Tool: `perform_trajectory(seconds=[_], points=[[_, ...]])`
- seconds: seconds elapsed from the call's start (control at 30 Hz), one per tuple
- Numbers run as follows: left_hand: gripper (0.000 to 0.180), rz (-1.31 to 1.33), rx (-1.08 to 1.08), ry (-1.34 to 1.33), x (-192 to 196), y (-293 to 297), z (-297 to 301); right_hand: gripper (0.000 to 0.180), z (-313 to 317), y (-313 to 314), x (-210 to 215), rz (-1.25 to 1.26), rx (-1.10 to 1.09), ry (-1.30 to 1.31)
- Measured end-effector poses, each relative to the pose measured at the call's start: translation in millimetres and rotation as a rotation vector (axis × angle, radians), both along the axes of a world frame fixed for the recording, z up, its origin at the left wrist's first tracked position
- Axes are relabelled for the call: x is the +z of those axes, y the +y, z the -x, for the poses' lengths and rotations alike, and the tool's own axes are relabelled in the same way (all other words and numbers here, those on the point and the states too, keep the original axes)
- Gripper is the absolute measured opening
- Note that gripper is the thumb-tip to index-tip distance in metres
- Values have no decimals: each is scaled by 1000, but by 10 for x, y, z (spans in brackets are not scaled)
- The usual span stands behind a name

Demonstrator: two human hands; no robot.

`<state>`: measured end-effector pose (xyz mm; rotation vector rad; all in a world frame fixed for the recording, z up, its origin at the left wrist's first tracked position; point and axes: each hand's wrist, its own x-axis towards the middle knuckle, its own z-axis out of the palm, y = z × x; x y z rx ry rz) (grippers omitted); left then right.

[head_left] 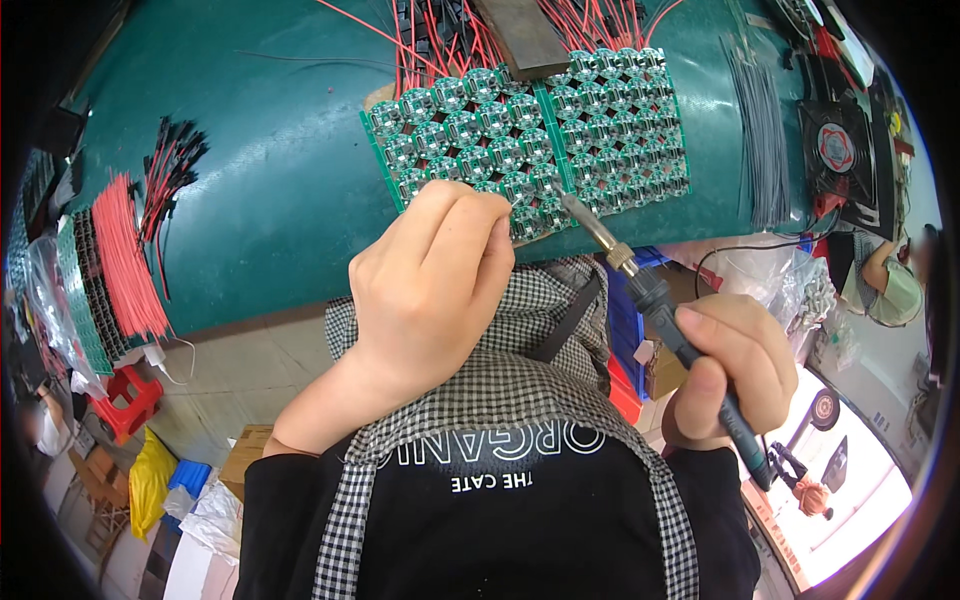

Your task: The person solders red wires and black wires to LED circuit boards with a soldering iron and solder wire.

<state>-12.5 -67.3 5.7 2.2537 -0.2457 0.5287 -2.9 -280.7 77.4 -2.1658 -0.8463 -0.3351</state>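
My right hand [735,365] grips a soldering iron [655,305] by its dark handle. The iron's tip points up and left, at the near edge of a green panel of round circuit boards [465,130]. Beside that tip, my left hand [430,275] is closed in a pinch over the panel's near edge; what it holds is too small to make out. A second panel of round boards [625,125] adjoins on the right. Red and black wires [455,35] run off the panels' far side. A dark metal bar [520,40] lies across the far edge.
On the green table [270,200], bundled red wires [130,255] and stacked board panels [85,290] lie at the left. Grey wires [760,140] and a black fan [835,148] are at the right. A red stool [128,402] stands below; another person [885,285] is at the far right.
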Motion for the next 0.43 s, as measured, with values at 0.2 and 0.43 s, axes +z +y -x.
perform_trajectory(seconds=[0.2, 0.43], points=[[17, -54, -8, -1, -30, -12, -3, 14, -20, -41, -61, -50, 6, 90], [18, -45, -6, 9, -23, -4, 15, 15, -40, -56, -96, -41, 33, 91]])
